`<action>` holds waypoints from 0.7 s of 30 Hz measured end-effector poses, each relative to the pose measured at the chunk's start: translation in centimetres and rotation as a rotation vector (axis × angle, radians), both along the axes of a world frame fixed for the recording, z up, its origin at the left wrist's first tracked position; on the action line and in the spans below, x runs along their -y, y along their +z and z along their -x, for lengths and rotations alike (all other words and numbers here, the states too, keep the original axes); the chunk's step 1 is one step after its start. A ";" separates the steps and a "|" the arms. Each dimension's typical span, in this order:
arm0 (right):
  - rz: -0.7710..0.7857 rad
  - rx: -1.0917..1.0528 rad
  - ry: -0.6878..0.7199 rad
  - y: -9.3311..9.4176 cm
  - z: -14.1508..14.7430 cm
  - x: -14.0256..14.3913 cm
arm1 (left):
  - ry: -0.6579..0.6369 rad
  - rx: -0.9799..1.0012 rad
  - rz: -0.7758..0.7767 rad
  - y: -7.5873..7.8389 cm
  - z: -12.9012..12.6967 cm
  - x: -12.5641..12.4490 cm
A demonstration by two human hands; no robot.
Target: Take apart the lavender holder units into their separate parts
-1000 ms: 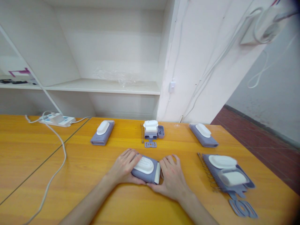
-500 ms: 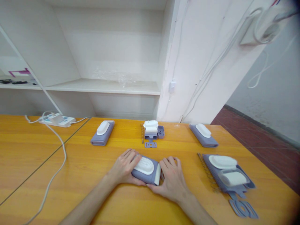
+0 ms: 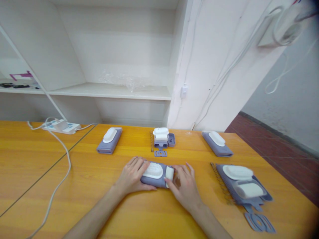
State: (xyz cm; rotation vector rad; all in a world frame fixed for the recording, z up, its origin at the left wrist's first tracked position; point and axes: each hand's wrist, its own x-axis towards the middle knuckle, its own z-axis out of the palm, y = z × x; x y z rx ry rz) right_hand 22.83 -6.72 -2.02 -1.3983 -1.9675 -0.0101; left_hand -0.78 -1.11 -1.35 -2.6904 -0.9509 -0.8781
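White shelving fills the upper left of the frame, a white pillar with cables rises at upper right, and an orange wooden surface (image 3: 99, 205) spans the lower half. At lower centre lies a purple-grey stapler-like device (image 3: 155, 176) with a white ribbed pad on top. The left hand (image 3: 132, 177) rests against its left end, fingers curled around the body and gripping it. The right hand (image 3: 185, 186) is at its right end, fingers pinching a small white piece (image 3: 169, 173) that sits against the device.

Just behind, at centre, stands a small stack of white and purple parts (image 3: 161, 139) with a spring (image 3: 151, 141) upright at its left. A finished device (image 3: 109, 140) lies left of centre, another (image 3: 217, 143) right of centre. At lower right sits an opened unit (image 3: 243, 184) with loose purple pieces beside it. A white power strip (image 3: 61, 126) and its cable lie at left.
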 end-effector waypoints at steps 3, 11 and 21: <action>-0.048 -0.097 0.029 -0.5 -0.1 -0.1 | 0.013 0.011 -0.017 -0.2 0.0 -0.1; -0.193 -0.207 -0.228 -0.3 -1.4 -0.4 | 0.040 0.019 -0.020 -0.6 0.0 -0.1; -0.051 0.112 -0.390 -1.1 -1.5 -0.7 | 0.043 0.032 -0.013 -0.4 -0.1 0.0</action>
